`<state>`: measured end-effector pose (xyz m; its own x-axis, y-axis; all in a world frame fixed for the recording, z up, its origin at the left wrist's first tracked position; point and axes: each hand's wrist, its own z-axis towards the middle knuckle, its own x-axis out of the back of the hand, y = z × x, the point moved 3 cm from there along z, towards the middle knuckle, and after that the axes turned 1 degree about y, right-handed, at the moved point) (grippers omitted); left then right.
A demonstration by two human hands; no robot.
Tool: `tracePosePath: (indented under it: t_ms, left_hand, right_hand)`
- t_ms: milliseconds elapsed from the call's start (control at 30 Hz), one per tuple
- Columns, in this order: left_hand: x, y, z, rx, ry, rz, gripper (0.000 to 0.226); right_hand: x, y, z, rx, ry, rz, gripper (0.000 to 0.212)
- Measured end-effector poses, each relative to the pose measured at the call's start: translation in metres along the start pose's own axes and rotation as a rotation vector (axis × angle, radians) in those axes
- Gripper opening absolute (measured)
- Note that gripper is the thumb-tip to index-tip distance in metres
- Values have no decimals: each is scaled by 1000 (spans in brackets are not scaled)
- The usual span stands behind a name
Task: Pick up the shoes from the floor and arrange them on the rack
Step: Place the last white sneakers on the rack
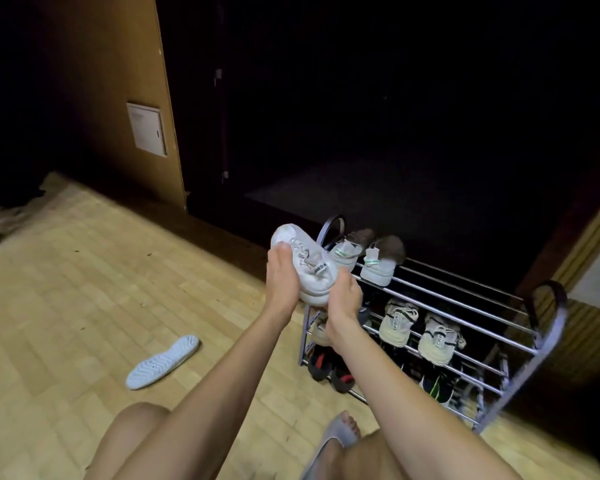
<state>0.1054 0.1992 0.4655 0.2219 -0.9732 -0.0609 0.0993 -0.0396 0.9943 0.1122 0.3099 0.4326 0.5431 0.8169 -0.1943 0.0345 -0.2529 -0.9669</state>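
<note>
Both my left hand (281, 284) and right hand (343, 299) clasp the white lace-up sneaker (307, 266) above the grey metal-bar rack (465, 306); next, seat it on the top tier.

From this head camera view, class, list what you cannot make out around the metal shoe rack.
- Head view: bottom-shelf dark shoes, partly hidden by the right arm.
- Rack's right end, blurred.
- Room behind it, too dark.
- White sneaker's label, too small; both the left hand and the right hand cover its sides.
</note>
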Motion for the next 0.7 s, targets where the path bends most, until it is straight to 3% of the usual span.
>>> tracePosePath:
  t_ms: [67,133,233,300,367,500,633,700]
  left_hand:
    - [-17,-16,4,155,-70,-46,71]
    - [-31,-22,-1,229,-84,-63,70]
    - [-52,-18,-9,174,-99,-20,54]
    - [-66,-23,-7,139,-132,41,60]
    - [-80,-29,-3,122,-150,98,65]
    - [-110,-36,7,89,-221,132,46]
    - [-149,-53,25,82,-330,188,64]
    - [-171,-58,32,77,-368,183,59]
  right_hand:
    - [11,-2,5,5,14,23,29]
    - [22,-3,10,-12,8,58,28]
    - [38,-3,20,-15,19,106,25]
    - [48,-3,29,22,36,92,24]
    - [58,-7,39,62,30,28,25]
    - [80,-14,68,111,25,-183,19]
    - [103,-24,98,191,37,-317,12]
    - [113,-28,113,245,80,-325,10]
